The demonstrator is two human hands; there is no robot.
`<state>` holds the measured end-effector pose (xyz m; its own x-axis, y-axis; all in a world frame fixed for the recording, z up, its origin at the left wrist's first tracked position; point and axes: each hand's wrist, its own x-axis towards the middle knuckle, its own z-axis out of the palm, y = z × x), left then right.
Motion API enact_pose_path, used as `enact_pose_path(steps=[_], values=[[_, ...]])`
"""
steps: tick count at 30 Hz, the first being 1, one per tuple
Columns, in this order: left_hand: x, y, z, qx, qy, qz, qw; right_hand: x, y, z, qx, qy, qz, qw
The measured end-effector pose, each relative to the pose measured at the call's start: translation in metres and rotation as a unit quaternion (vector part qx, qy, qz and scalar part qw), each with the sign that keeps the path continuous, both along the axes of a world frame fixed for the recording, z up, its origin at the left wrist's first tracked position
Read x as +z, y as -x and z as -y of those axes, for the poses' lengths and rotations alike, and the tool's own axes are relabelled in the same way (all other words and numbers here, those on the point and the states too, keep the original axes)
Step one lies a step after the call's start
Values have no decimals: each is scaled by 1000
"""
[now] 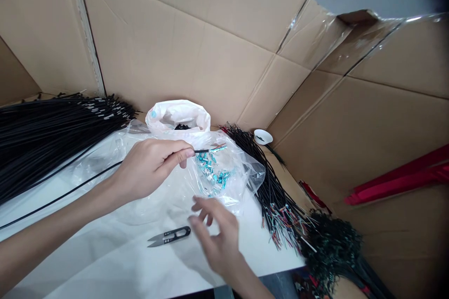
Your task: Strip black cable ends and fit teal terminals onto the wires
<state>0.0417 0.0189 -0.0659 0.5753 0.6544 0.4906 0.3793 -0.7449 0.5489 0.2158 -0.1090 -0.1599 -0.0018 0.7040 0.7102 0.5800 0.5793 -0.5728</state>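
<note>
My left hand [157, 166] pinches a black cable [201, 151] near its end, where several thin coloured wires [219, 148] fan out to the right. The cable's long tail runs back under my wrist to the left edge. Lower down, my right hand [217, 233] is raised over the table with thumb and fingers apart, holding nothing. Just left of it lies a pair of black thread snips [169, 236], blades pointing left. Beneath the cable end, a clear plastic bag [242, 168] is strewn with blue and silvery scraps [213, 173].
A thick bundle of black cables [59, 135] lies at the left. Behind the bag stands a white sack [177, 107] with black bits inside. Cables with bared coloured wires [277, 196] lie at the right, near a small white bowl [263, 137]. Cardboard walls [189, 32] enclose the table.
</note>
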Motion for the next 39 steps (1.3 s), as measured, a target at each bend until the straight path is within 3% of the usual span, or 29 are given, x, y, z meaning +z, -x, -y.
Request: enact_pose_path(steps=[4,7,21,24,27,30,33,35,37,39], values=[[1,0,8,-37,-1,-1,999,54,-19,-20,-76,47,-173,981],[1,1,13,-52,-16,-4,999,74,-23,-33,-84,55,-242,965],[0,3,14,-56,-2,-10,998,81,-10,-41,-22,82,-324,942],[-1,4,14,-58,4,-15,998,76,-10,-42,-26,61,-296,953],[2,3,13,-73,33,-21,997,70,-12,-42,-59,-6,-228,972],[8,2,12,-97,100,-22,990,68,-19,-42,-89,-148,-63,983],[12,5,8,-140,192,-27,971,72,-28,-40,-76,-263,128,953],[13,8,4,-167,236,-42,956,78,-33,-38,-48,-229,150,961],[13,11,2,-193,257,-69,944,88,-38,-35,6,-104,86,991],[13,12,2,-221,263,-99,934,102,-45,-33,75,33,23,996]])
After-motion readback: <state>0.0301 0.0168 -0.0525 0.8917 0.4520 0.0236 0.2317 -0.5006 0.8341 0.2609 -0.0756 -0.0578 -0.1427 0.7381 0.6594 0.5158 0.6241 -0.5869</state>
